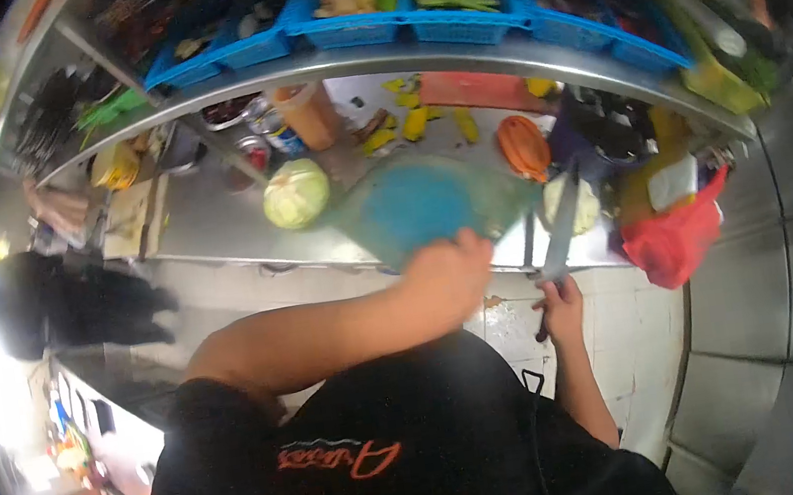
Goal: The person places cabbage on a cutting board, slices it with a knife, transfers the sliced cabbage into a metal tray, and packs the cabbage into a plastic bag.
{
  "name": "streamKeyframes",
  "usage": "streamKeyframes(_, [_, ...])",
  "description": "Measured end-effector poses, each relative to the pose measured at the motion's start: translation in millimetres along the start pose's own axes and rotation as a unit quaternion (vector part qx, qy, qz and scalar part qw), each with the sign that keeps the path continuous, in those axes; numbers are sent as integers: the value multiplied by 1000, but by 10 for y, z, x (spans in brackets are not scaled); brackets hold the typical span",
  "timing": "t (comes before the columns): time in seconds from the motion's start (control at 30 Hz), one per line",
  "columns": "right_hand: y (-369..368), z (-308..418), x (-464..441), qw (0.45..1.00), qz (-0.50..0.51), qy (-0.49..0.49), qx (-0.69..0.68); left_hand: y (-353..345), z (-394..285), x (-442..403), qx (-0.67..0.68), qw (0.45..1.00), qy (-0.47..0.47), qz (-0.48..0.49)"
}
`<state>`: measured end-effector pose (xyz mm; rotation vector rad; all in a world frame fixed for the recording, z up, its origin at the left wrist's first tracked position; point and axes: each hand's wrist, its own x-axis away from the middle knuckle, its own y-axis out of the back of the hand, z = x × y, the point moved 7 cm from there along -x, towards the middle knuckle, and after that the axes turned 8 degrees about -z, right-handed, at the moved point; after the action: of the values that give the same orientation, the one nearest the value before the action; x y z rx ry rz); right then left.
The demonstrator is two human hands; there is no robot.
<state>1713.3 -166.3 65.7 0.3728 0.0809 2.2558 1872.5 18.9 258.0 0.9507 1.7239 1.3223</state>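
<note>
My right hand (561, 304) is closed around the dark handle of a large knife (562, 226), its broad blade pointing up and away over the counter's front edge. Curled at the near edge of a blurred blue-green thing (415, 200) is my left hand (450, 270); what its fingers hold is hidden. Whether the blue-green thing is a board, a cloth or a bag, I cannot tell. To its left sits a whole pale green cabbage (296, 194). A pale cut cabbage piece (579, 206) lies to its right, partly behind the blade.
Blue baskets (350, 30) of vegetables line the shelf above the steel counter (212, 217). Behind the cabbage stands an orange-brown container (307, 119); an orange oval object (525, 147) lies farther right. A red bag (677, 235) hangs over the right edge. Another person (73, 300) is at left.
</note>
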Motion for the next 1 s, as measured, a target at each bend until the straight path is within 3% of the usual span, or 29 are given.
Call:
streamKeyframes(0.1, [112, -11, 108, 999, -27, -14, -10, -615, -150, -238, 80, 993, 39, 80])
streamKeyframes(0.3, [254, 8, 141, 999, -50, -8, -7, -1591, 75, -429, 191, 980, 6, 56])
streamKeyframes(0.43, [247, 63, 218, 999, -9, -28, 25, -1329, 1119, -174, 58, 993, 47, 92])
streamKeyframes(0.47, [214, 86, 247, 999, 21, -39, 26, -1213, 1374, -58, 6, 997, 59, 47])
streamKeyframes(0.53, [157, 176, 308, 995, 80, -60, 29, -1433, 1735, 142, -40, 996, 49, 66])
streamKeyframes(0.63, [69, 460, 353, 982, 138, -128, 27, -1590, 1684, 210, -47, 981, 130, 134])
streamKeyframes(0.73, [-83, 787, 317, 972, 173, -151, 52, -1669, 1433, 300, -84, 975, 194, 63])
streamKeyframes(0.8, [-176, 949, 279, 966, 195, -149, 83, -1644, 1244, 360, -92, 964, 227, 101])
streamKeyframes(0.9, [-358, 1112, 241, 976, 166, -118, 82, -1657, 1073, 352, -61, 951, 257, 159])
streamKeyframes(1.0, [-568, 750, 50, 993, 68, 67, 66, -1652, 1042, 336, -17, 942, 269, 201])
